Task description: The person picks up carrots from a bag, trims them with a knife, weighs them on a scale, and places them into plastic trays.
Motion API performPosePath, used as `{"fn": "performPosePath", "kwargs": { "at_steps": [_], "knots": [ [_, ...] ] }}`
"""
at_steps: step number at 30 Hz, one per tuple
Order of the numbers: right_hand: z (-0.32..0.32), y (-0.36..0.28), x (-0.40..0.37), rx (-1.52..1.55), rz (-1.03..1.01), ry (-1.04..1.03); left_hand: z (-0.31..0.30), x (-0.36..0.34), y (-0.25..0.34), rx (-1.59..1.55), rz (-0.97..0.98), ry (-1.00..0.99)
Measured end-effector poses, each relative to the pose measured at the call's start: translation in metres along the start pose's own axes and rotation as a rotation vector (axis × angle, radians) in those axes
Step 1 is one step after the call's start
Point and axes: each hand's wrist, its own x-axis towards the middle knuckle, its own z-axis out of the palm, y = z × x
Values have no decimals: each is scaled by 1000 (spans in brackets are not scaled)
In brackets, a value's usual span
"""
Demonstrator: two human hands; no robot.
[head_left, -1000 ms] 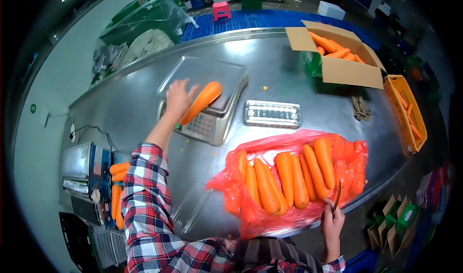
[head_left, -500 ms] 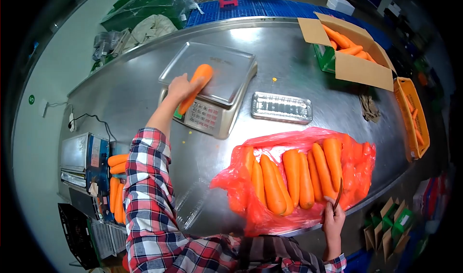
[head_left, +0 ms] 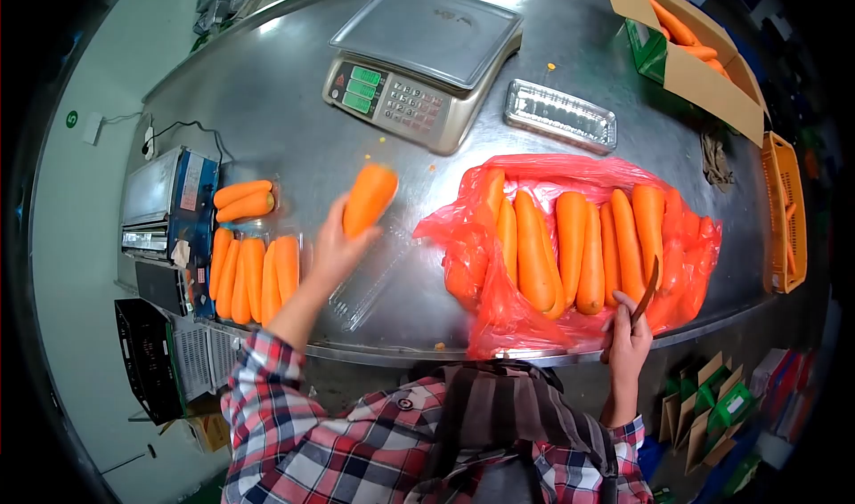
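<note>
My left hand [head_left: 331, 253] is closed around a thick carrot [head_left: 370, 199], held above the metal table over a clear plastic tray [head_left: 363, 281]. My right hand [head_left: 625, 335] grips a thin brown knife-like tool [head_left: 647, 292], its blade pointing up and seen nearly edge-on. Just beyond that hand, several carrots [head_left: 534, 255] lie side by side on an opened red plastic bag [head_left: 499, 321]. More carrots show dimly through the bag's right side. A digital scale [head_left: 414, 108] stands farther back, its pan bare and its green displays lit.
Packed carrots [head_left: 254, 277] sit at the left beside a wrapping machine [head_left: 169, 192]. A second clear tray [head_left: 561, 115] lies right of the scale. At the back right are a cardboard box [head_left: 712, 90] of carrots, a glove [head_left: 716, 160] and an orange crate [head_left: 773, 237].
My left hand has brought the carrot off the scale and toward me. My right hand still holds the tool by the bag. The camera view has tilted down.
</note>
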Motion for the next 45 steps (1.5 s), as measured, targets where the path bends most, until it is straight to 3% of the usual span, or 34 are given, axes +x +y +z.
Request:
{"fn": "performPosePath", "kwargs": {
  "at_steps": [5, 7, 11, 14, 16, 18, 21, 23, 25, 27, 30, 34, 36, 40, 45],
  "knots": [
    [1, -8, -4, -82, -144, -70, 6, -81, -14, 216, -144, -93],
    [-1, -13, -8, -147, -237, -71, 10, -107, -27, 367, -11, -119],
    [-14, -6, -17, -23, -178, -23, -8, -98, -42, 509, 258, -109],
    [-29, 1, -25, 30, -139, 19, -6, -52, 22, 135, 146, -165],
    [-36, 6, -30, 70, -88, 43, 19, -31, 93, -7, 341, -326],
    [-42, 14, -35, 77, -67, 42, 57, -25, 148, 216, 719, -441],
    [-37, 41, -39, -105, -209, -54, 92, -43, 157, 370, 997, -631],
    [-29, 57, -43, -305, -235, -130, 87, -58, 140, 435, 951, -697],
    [-23, 81, -50, -335, -308, -126, 73, -77, 125, 468, 907, -767],
    [-22, 89, -61, -261, -249, -104, 62, -92, 113, 463, 869, -828],
    [-30, 95, -72, -282, -201, -179, 61, -102, 108, 241, 909, -893],
    [-35, 81, -69, -51, -309, -46, 90, -53, 181, 110, 1107, -503],
    [-44, 62, -69, -16, -237, -5, 128, -26, 197, 71, 1047, -537],
    [-52, 55, -67, 79, -219, 58, 216, 13, 237, 230, 1282, -599],
    [-65, 53, -72, 126, -95, 65, 316, 60, 246, 537, 1421, -452]
  ]
}}
